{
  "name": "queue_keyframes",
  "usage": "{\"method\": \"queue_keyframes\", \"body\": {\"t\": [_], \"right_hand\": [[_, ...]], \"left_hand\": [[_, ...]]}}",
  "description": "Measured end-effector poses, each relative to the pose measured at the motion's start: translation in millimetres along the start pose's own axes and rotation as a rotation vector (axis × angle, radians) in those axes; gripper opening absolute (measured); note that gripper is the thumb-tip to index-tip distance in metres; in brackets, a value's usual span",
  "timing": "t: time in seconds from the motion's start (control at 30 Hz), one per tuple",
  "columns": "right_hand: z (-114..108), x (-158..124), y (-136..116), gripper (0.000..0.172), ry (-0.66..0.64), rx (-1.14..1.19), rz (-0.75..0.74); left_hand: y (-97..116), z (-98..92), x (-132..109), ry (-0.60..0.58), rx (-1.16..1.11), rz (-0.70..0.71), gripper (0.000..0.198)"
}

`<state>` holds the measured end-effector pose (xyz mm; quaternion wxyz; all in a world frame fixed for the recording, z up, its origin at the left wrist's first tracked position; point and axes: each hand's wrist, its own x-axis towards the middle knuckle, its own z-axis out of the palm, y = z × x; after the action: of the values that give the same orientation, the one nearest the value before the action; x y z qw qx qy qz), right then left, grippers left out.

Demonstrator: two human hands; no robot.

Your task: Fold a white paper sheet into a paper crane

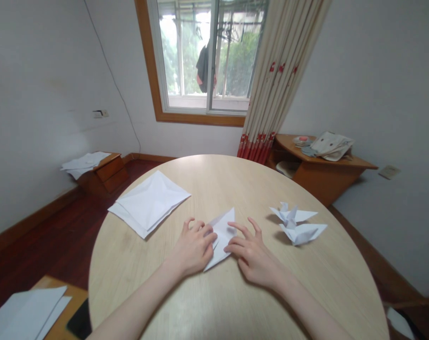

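Left hand (193,248) and right hand (255,255) low on a round wooden table (257,182), either side of a folded white paper (220,238), a pointed shape lying flat at the near middle of the table. Left fingers slightly curled, tips on the paper's left side. Right fingers spread, tips at its right edge. Neither hand clearly pinching; both open, resting on or against the fold.

Left of the hands: a stack of folded paper squares (149,203). Right: two paper birds (296,224), one just behind the other, apart from the right hand. Far left: loose paper (85,164) on a low wooden cabinet (110,174). Far right: a cloth bag (331,146) on a wooden corner shelf (324,165). Near left, off the table: white sheets (25,314) beside a black phone (80,321).
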<state>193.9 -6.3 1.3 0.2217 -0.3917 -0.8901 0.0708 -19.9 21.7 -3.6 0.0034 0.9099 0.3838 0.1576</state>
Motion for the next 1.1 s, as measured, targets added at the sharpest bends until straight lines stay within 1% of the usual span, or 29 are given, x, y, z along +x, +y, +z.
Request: {"method": "queue_keyframes", "body": {"t": [0.4, 0.5, 0.67, 0.77, 0.87, 0.93, 1.0, 1.1], "right_hand": [[-0.6, 0.2, -8.3, 0.023, -0.067, 0.000, 0.012], [-0.3, 0.3, -8.7, 0.022, -0.079, -0.023, 0.022], [1.5, 1.3, -7.3, 0.023, -0.101, -0.076, 0.047], [3.0, 1.5, -6.5, 0.022, -0.111, -0.107, 0.075], [4.2, 1.0, -6.2, 0.022, -0.113, -0.134, 0.088], [4.7, 0.7, -6.2, 0.022, -0.106, -0.144, 0.091], [5.2, 0.6, -6.3, 0.021, -0.095, -0.146, 0.088], [6.5, 0.6, -5.8, 0.019, -0.081, -0.150, 0.080]], "left_hand": [[-2.0, 6.7, -3.4, -0.027, -0.149, 0.026, 0.030], [-2.4, 7.7, -3.2, -0.032, -0.166, 0.029, 0.032], [-1.9, 6.7, -1.8, -0.007, -0.173, 0.072, 0.031], [-0.2, 3.6, -1.3, 0.027, -0.150, 0.084, 0.025], [0.7, 0.3, -1.3, 0.059, -0.142, 0.069, 0.017], [0.2, -1.4, -1.5, 0.061, -0.151, 0.050, 0.014], [-0.9, -2.2, -1.8, 0.046, -0.159, 0.034, 0.015], [-2.8, -1.4, -2.0, 0.022, -0.162, 0.024, 0.022]]}}
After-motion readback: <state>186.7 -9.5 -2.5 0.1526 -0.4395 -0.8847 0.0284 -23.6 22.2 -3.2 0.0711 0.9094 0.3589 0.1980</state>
